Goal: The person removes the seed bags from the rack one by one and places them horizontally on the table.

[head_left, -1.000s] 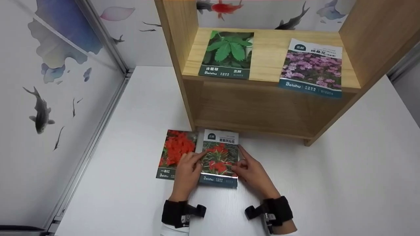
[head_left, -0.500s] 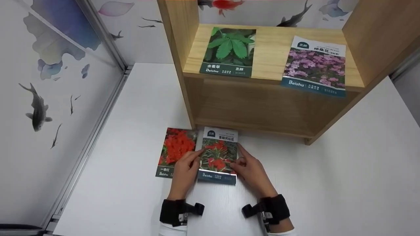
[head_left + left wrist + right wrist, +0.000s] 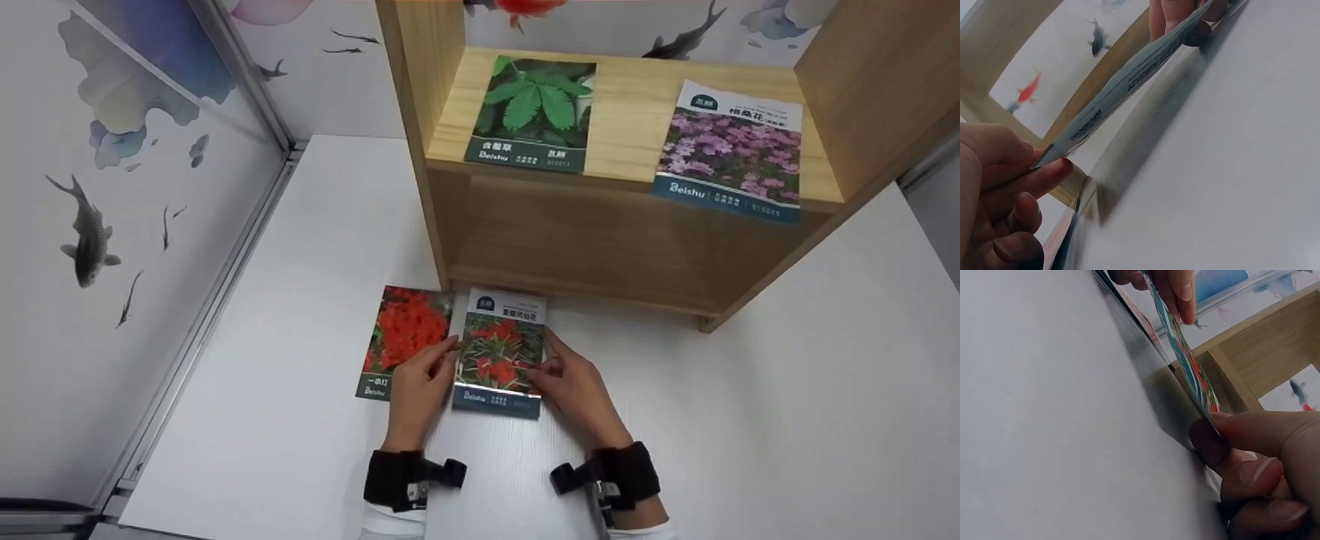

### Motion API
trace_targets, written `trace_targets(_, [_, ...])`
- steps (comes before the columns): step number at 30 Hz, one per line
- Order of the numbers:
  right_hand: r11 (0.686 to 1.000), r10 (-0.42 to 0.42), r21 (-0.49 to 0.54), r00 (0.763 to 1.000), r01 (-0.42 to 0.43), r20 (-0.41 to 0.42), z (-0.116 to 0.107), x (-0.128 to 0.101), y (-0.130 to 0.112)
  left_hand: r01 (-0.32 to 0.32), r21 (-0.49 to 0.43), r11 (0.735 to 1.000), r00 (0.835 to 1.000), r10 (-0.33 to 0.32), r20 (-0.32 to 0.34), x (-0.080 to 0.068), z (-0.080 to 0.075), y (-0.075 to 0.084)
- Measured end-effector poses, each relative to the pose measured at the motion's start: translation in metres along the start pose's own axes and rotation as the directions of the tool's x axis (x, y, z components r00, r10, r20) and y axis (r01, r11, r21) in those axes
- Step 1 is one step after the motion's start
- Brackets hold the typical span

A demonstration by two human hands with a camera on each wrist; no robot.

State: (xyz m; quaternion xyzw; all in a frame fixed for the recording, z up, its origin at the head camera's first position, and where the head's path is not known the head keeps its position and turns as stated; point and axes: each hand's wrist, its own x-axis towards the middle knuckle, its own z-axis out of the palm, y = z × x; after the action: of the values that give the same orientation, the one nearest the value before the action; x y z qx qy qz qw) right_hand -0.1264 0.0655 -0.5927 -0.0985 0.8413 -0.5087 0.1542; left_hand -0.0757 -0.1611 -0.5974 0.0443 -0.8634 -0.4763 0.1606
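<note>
While the white matte tabletop [image 3: 750, 390] stretches between a fish-painted wall panel [image 3: 90, 225] and a pale wooden open shelf unit [image 3: 600, 247], the left hand [image 3: 416, 390] and right hand [image 3: 574, 386] each pinch one side edge of a glossy seed packet printed with red flowers and striped leaves [image 3: 499, 352], raised slightly off the surface just in front of the shelf's foot. Beside it on the left lies a red-blossom seed packet [image 3: 401, 337]. On the shelf board rest a green-leaf seed packet [image 3: 534, 112] and a pink-flower seed packet [image 3: 731, 150].
</note>
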Motion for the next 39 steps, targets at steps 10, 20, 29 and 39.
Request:
trace_targets(10, [1.0,-0.008,0.028,0.999,0.007,0.034,0.0,0.0,0.0,0.046,0.011,0.999,0.997,-0.046,-0.063,-0.001,0.001,0.001])
trace_targets(20, [0.999,0.013,-0.03,0.998,-0.011,0.063,0.002,0.005,-0.003,0.059,0.056,0.997,0.995,-0.054,-0.085,-0.002,0.001,0.0])
trace_targets(29, [0.994,0.031,-0.106,0.999,-0.026,0.037,0.005,0.008,-0.007,0.099,0.041,0.994,0.994,-0.097,-0.053,-0.001,0.001,0.002])
trace_targets(39, [0.979,0.003,-0.206,1.0,-0.009,-0.029,0.01,0.006,-0.011,0.105,0.049,0.993,0.994,-0.103,-0.037,-0.002,0.001,0.002])
